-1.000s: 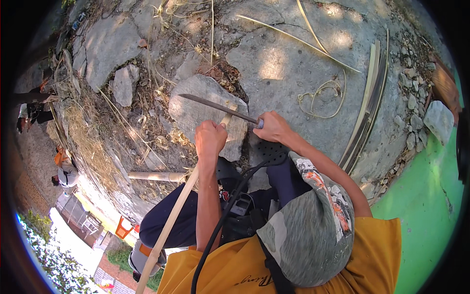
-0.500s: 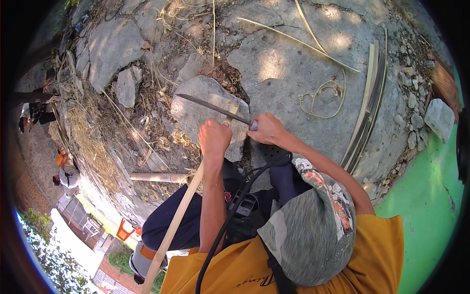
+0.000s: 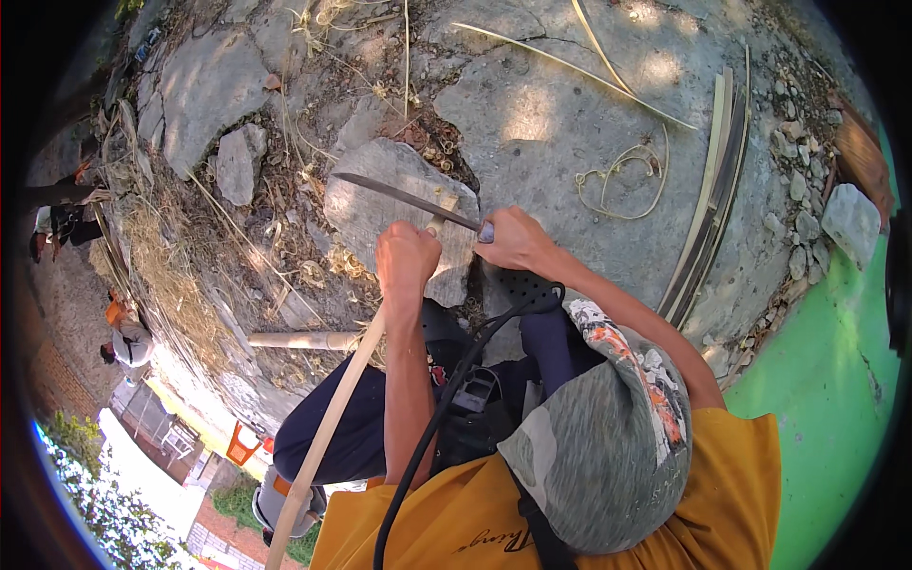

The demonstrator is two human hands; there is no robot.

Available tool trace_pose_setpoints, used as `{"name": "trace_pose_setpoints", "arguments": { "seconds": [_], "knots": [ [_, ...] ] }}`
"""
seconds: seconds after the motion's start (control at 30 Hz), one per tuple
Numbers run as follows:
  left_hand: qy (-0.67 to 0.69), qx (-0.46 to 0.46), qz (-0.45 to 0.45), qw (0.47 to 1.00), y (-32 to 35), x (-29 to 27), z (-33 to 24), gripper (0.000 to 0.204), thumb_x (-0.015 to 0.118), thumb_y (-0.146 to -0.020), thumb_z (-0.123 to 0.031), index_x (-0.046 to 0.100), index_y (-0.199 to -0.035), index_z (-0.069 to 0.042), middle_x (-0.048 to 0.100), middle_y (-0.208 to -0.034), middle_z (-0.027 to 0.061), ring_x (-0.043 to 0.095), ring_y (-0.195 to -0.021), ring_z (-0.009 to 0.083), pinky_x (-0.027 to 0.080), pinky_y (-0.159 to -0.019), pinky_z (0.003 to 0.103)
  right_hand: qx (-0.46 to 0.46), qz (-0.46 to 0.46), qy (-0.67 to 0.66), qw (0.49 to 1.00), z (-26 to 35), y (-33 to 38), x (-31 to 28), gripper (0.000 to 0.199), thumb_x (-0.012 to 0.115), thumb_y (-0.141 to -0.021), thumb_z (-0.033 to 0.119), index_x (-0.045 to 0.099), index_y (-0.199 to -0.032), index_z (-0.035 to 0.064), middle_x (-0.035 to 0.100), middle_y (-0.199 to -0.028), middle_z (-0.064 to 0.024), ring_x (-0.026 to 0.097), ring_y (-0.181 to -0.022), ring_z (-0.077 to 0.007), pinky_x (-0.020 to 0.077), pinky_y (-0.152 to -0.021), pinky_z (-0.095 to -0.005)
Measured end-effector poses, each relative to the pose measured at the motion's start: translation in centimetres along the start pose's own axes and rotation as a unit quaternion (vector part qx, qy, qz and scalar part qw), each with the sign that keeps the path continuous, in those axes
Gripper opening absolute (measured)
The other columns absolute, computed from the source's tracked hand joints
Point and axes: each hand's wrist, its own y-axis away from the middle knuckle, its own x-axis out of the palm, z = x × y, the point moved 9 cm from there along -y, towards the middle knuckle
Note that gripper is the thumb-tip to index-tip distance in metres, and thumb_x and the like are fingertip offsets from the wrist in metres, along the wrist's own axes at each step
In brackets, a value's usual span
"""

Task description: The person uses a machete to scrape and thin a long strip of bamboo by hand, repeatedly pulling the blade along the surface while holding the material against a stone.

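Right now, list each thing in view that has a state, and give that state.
Left hand: fist shut around the bamboo stick.
Right hand: shut on the knife's handle.
Bamboo stick: held slanted, top end on the flat stone.
Knife: blade on the stick's top end.
Bamboo strips: lying loose on the ground.

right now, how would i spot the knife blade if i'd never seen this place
Find the pale flat stone slab on the cracked ground ahead of the person. Over it, the right hand holds a long dark blade pointing left. Unlike the pale bamboo strips nearby, it is dark metal.
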Motion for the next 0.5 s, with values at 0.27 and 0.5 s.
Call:
{"name": "trace_pose_setpoints", "arguments": {
  "seconds": [0.27,0.5],
  "knots": [
    [-0.016,0.018,-0.026,0.999,-0.6,-0.5,-0.8,0.03,0.071,-0.085,-0.023,0.074,-0.088,0.007,0.07,-0.096,0.0343,0.069,-0.096,0.0498,0.054,-0.09,0.053,-0.007,0.005,0.004,1.0,0.0,0.0,-0.8,0.041,0.071,-0.073,0.033,0.076,-0.094,-0.0025,0.072,-0.089,-0.0304,0.071,-0.087,-0.0481,0.0577,-0.083,-0.0514],
    [-0.041,0.001,0.015,0.999,-0.9,-0.2,-1.8,0.036,0.071,-0.086,-0.026,0.074,-0.095,0.009,0.071,-0.101,0.0335,0.069,-0.101,0.049,0.054,-0.094,0.052,-0.007,-0.012,-0.015,1.0,-0.5,0.5,-1.3,0.039,0.07,-0.073,0.031,0.074,-0.09,-0.0046,0.07,-0.083,-0.0299,0.07,-0.082,-0.0478,0.0568,-0.078,-0.0505]
  ]
}}
